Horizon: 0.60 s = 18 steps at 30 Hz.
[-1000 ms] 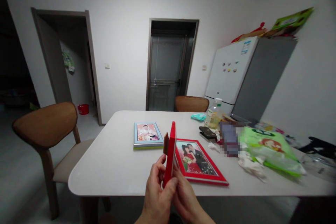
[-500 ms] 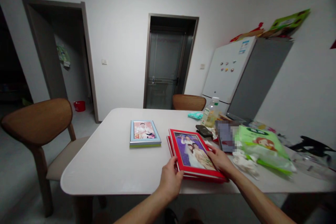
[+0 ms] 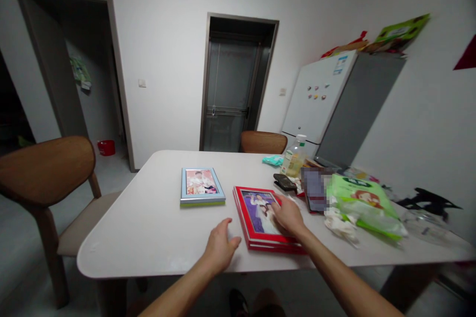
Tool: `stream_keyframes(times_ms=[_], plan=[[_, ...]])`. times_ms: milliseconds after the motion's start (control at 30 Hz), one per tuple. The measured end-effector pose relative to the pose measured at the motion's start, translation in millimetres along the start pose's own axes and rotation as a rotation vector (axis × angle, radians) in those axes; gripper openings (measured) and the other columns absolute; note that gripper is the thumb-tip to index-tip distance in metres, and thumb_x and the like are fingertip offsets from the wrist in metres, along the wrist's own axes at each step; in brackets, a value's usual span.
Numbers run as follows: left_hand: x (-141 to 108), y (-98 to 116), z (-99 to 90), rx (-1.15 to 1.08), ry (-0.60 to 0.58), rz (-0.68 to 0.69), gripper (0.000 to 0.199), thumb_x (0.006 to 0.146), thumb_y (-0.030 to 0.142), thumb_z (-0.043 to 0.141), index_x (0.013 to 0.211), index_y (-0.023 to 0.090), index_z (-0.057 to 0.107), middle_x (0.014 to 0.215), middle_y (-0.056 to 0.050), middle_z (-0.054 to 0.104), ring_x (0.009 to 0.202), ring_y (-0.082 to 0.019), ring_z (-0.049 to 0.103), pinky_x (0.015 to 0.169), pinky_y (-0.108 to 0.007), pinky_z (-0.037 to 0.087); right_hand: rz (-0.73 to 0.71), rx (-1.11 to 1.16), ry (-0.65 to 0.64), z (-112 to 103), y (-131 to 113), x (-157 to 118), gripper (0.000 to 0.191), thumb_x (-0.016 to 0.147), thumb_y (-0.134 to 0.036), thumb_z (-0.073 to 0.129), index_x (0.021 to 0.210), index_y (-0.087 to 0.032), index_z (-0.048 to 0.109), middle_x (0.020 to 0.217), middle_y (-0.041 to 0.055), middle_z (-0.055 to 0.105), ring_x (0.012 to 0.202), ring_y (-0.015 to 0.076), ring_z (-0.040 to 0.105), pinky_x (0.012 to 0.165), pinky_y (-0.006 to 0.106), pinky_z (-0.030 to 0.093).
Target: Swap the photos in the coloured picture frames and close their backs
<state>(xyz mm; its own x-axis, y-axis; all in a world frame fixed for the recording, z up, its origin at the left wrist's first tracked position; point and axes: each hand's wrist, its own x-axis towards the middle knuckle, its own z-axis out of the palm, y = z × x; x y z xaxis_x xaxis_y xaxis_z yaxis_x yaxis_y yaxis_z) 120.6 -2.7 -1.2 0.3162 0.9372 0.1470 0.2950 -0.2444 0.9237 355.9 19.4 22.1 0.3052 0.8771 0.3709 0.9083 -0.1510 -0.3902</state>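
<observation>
Top frame point(image 3: 256, 210): laid face up on the lower frame point(image 3: 277, 249), at the near side of the table point(image 3: 156, 237); both are red-edged.
Left hand point(image 3: 220, 246): held just left of the stack, thumb and fingers spread, nothing gripped; the frames' left edge is faced across a small gap.
Right hand point(image 3: 289, 214): held over the right part of the top frame, by which its picture is partly covered; fingers bent, but whether anything is pinched cannot be told.
Blue frame point(image 3: 203, 183): set apart, farther and left.
Bottle point(image 3: 293, 158): stood at far right, beyond the stack.
</observation>
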Motion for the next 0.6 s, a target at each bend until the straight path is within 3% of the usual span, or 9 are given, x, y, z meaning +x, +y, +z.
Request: stream_keyframes(times_ms=[133, 300, 467, 600], plan=[[13.0, -17.0, -37.6, -0.083, 0.128, -0.055, 0.046, 0.064, 0.019, 0.06, 0.108, 0.014, 0.049, 0.114, -0.011, 0.053, 0.107, -0.022, 0.046, 0.092, -0.031, 0.03, -0.272, 0.041, -0.085, 33.3, -75.6, 2.6, 0.037, 0.074, -0.022, 0.043, 0.108, -0.014, 0.053, 0.11, 0.0082, 0.056, 0.102, 0.0171, 0.048, 0.09, 0.027, 0.031], [23.9, -33.4, -68.6, -0.246, 0.277, -0.155, 0.043, 0.063, 0.018, 0.062, 0.103, 0.01, 0.05, 0.112, -0.015, 0.053, 0.102, -0.021, 0.051, 0.088, -0.029, 0.035, -0.481, 0.058, -0.159, 76.7, -150.2, 10.8, 0.042, 0.068, -0.022, 0.053, 0.109, -0.014, 0.05, 0.111, 0.0103, 0.054, 0.102, 0.0197, 0.045, 0.086, 0.029, 0.032], [20.7, -41.0, -74.2, -0.459, 0.339, -0.245, 0.032, 0.059, 0.019, 0.067, 0.088, 0.01, 0.054, 0.093, -0.012, 0.06, 0.09, -0.02, 0.056, 0.081, -0.027, 0.039, -0.563, 0.014, -0.182, 90.9, -174.2, 11.0, 0.027, 0.065, -0.013, 0.052, 0.091, -0.014, 0.057, 0.093, 0.0102, 0.057, 0.09, 0.021, 0.047, 0.077, 0.03, 0.034], [14.8, -39.1, -73.6, -0.676, 0.316, -0.308, 0.03, 0.062, 0.028, 0.066, 0.084, 0.011, 0.054, 0.076, -0.006, 0.062, 0.073, -0.015, 0.06, 0.068, -0.026, 0.044, -0.631, 0.009, -0.198, 80.6, -176.1, -5.5, 0.022, 0.067, -0.013, 0.05, 0.087, -0.015, 0.057, 0.089, 0.0072, 0.054, 0.086, 0.0179, 0.044, 0.075, 0.029, 0.033]])
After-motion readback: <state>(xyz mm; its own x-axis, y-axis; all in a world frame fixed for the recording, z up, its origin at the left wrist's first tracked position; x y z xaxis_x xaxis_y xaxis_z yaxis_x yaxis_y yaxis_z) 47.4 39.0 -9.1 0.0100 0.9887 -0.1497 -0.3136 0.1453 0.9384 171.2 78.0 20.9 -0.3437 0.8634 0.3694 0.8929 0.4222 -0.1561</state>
